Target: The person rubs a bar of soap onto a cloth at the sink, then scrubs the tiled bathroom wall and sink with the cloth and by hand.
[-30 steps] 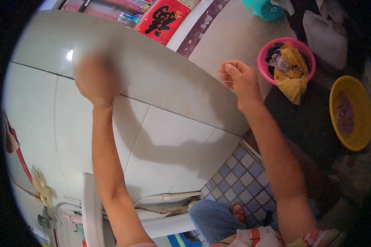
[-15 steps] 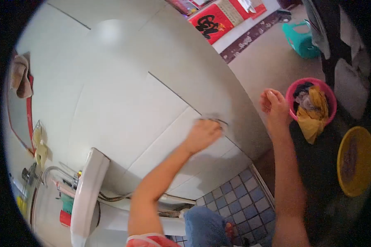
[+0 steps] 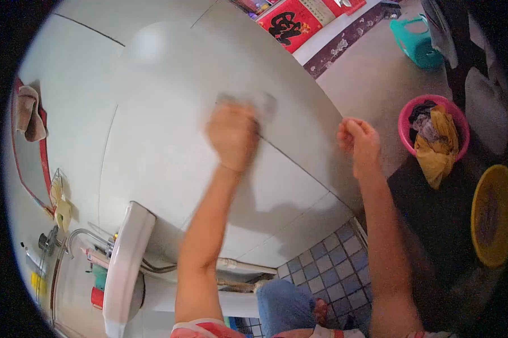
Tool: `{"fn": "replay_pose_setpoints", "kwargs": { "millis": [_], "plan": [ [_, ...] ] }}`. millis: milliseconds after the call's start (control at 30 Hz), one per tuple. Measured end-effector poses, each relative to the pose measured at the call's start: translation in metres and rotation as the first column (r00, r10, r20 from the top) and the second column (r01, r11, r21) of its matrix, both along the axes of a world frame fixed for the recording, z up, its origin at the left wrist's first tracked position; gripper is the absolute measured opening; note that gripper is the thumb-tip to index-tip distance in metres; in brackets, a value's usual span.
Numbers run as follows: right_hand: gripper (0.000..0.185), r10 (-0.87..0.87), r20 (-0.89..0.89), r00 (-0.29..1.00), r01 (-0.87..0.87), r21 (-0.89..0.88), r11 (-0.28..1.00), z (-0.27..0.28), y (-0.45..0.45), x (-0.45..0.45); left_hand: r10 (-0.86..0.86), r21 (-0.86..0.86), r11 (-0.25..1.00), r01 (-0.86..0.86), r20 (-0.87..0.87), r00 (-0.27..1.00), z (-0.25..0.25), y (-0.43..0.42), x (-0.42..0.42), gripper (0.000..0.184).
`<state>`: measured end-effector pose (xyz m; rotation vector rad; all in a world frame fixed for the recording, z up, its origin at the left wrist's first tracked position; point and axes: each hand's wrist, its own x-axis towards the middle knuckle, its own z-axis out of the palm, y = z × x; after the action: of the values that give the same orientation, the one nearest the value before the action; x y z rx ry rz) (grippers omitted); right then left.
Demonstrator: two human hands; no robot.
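Note:
Against the white tiled wall (image 3: 169, 141), my left hand (image 3: 231, 132) is closed round something grey that motion smears. It lies on a dark seam between the tiles, and a blurred grey patch shows just right of the fingers. My right hand (image 3: 360, 143) is raised in the air near the wall's right edge, its fingers curled in and nothing visible in them. Nearest to it on the right is a pink basin (image 3: 464, 121), which holds a yellow cloth (image 3: 434, 163) and some dark and pale cloth.
A white washbasin (image 3: 123, 253) with a tap juts out at the lower left. At the right are a yellow basin (image 3: 478, 225) and a teal plastic stool (image 3: 414, 45). A brown cloth (image 3: 31, 112) hangs at the left. Blue-grey tiles (image 3: 336, 265) cover the floor below.
My left hand has slid up and left along the tile seam, still closed. My right hand has shifted slightly left, and its fingers are curled tighter.

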<state>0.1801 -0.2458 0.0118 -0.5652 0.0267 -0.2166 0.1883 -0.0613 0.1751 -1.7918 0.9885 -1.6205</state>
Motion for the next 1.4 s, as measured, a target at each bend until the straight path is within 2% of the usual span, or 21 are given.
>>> {"fn": "replay_pose_setpoints", "kwargs": {
  "millis": [67, 100, 167, 233, 300, 400, 467, 567, 633, 700, 733, 767, 800, 967, 1033, 1067, 1133, 1233, 1267, 1333, 1400],
  "plan": [
    [0.011, -0.05, 0.011, 0.999, 0.05, 0.029, 0.998, 0.003, -0.005, -0.004, 0.263, 0.224, 0.955, -0.195, -0.336, 0.905, -0.079, 0.014, -0.012, 0.013],
    [0.011, -0.053, -0.011, 0.999, 0.054, 0.022, 0.998, 0.008, -0.005, -0.008, 0.252, 0.333, 0.937, -0.105, -0.434, 0.865, -0.106, 0.024, -0.018, 0.011],
    [0.011, -0.072, -0.028, 0.997, 0.072, 0.01, 0.997, 0.016, -0.01, -0.015, 0.162, 0.402, 0.916, 0.012, -0.397, 0.903, -0.116, 0.03, -0.028, 0.008],
    [0.012, -0.02, -0.007, 1.0, 0.02, -0.024, 1.0, 0.021, -0.01, -0.021, 0.202, 0.371, 0.928, 0.028, -0.565, 0.8, -0.096, 0.045, -0.03, 0.01],
    [0.011, -0.02, 0.0, 1.0, 0.02, -0.032, 0.999, 0.018, -0.009, -0.02, 0.273, 0.318, 0.938, -0.136, -0.439, 0.856, -0.034, 0.042, -0.026, 0.013],
    [0.011, 0.01, -0.01, 1.0, -0.01, -0.044, 0.999, 0.008, -0.002, -0.015, 0.263, 0.066, 0.963, -0.261, -0.031, 0.964, 0.069, 0.008, -0.018, 0.018],
    [0.01, 0.04, -0.014, 0.999, -0.041, -0.046, 0.998, 0.007, 0.005, -0.015, 0.13, -0.107, 0.987, -0.118, 0.116, 0.985, 0.115, -0.009, -0.005, 0.02],
    [0.01, 0.031, -0.039, 0.999, -0.033, -0.054, 0.998, 0.011, 0.018, -0.016, 0.026, -0.212, 0.976, 0.045, 0.321, 0.947, 0.111, -0.035, 0.011, 0.018],
    [0.01, 0.043, -0.045, 0.998, -0.046, -0.058, 0.997, 0.015, 0.021, -0.017, 0.256, -0.201, 0.949, -0.242, 0.044, 0.966, 0.056, -0.037, 0.022, 0.015],
    [0.011, 0.037, -0.012, 0.999, -0.038, -0.051, 0.998, 0.013, 0.025, -0.013, 0.319, 0.115, 0.944, -0.31, -0.072, 0.945, -0.034, -0.034, 0.018, 0.007],
    [0.011, 0.028, 0.015, 0.999, -0.027, -0.062, 0.998, 0.011, 0.024, -0.013, 0.383, 0.329, 0.901, -0.285, -0.292, 0.876, -0.074, -0.028, 0.008, 0.01],
    [0.011, 0.017, 0.018, 1.0, -0.016, -0.079, 0.997, 0.013, 0.021, -0.016, 0.175, 0.304, 0.951, -0.058, -0.372, 0.912, -0.11, -0.013, 0.001, 0.013],
    [0.011, 0.023, 0.027, 0.999, -0.019, -0.138, 0.99, 0.015, 0.019, -0.022, 0.189, 0.282, 0.957, -0.067, -0.431, 0.882, -0.132, -0.003, -0.012, 0.013],
    [0.012, 0.025, 0.103, 0.994, 0.005, -0.28, 0.96, 0.005, 0.026, -0.02, 0.128, 0.191, 0.981, -0.026, -0.544, 0.829, -0.109, 0.039, -0.029, 0.008],
    [0.017, -0.1, 0.127, 0.987, 0.157, -0.604, 0.781, -0.008, 0.035, -0.014, 0.096, 0.089, 0.994, -0.067, -0.382, 0.919, -0.047, 0.049, -0.034, 0.011],
    [0.017, -0.102, 0.123, 0.987, 0.156, -0.612, 0.775, -0.008, 0.041, -0.018, 0.161, 0.021, 0.987, -0.16, -0.177, 0.971, -0.014, 0.052, -0.036, 0.013],
    [0.028, -0.237, 0.556, 0.797, 0.599, -0.678, 0.426, 0.003, 0.055, -0.028, 0.197, -0.104, 0.977, -0.185, 0.122, 0.973, 0.057, 0.067, -0.041, 0.021],
    [0.035, -0.21, 0.717, 0.664, 0.747, -0.627, 0.22, 0.032, 0.074, -0.041, 0.181, -0.306, 0.942, -0.135, 0.128, 0.975, 0.116, 0.083, -0.054, 0.029],
    [0.035, -0.214, 0.715, 0.665, 0.747, -0.633, 0.205, 0.042, 0.08, -0.036, 0.168, -0.312, 0.942, -0.123, 0.121, 0.978, 0.117, 0.084, -0.054, 0.029],
    [0.036, -0.164, 0.843, 0.512, 0.851, -0.524, -0.038, 0.068, 0.085, -0.013, 0.116, -0.361, 0.931, -0.061, 0.133, 0.984, 0.11, 0.087, -0.054, 0.032],
    [0.036, -0.144, 0.904, 0.402, 0.904, -0.417, -0.094, 0.1, 0.088, 0.005, 0.084, -0.372, 0.928, -0.023, 0.148, 0.985, 0.107, 0.089, -0.051, 0.033]
  ]
}}
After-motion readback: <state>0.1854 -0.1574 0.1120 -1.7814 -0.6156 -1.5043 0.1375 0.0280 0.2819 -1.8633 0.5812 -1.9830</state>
